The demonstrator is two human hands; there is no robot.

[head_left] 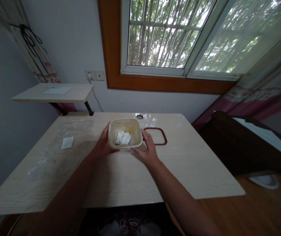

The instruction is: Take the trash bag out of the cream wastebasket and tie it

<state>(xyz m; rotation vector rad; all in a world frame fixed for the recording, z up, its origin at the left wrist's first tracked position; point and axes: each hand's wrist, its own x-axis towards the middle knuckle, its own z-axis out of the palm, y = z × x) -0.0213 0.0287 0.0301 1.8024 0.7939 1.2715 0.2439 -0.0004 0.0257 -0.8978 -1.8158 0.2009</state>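
Observation:
A cream plastic bin point(112, 129) with rounded corners is held over the middle of the desk, its open top tilted toward me. Crumpled white paper point(123, 137) lies inside at the bottom. My left hand point(104, 144) grips the bin's left side, and my right hand point(149, 150) clasps the right side, thumb near the front rim. Just right of the bin, a reddish-brown ring frame point(165, 137) rests on the desk. On the left lies a flattened clear plastic bag point(48, 162), with a small white square of paper point(67, 143) on or under it; I cannot tell which.
The pale wooden desk point(187, 164) has a cable hole point(139, 117) at its back edge. A raised shelf point(78, 93) stands at the back left, holding a paper sheet point(57, 90). A dark piece of furniture point(229, 141) is at the right.

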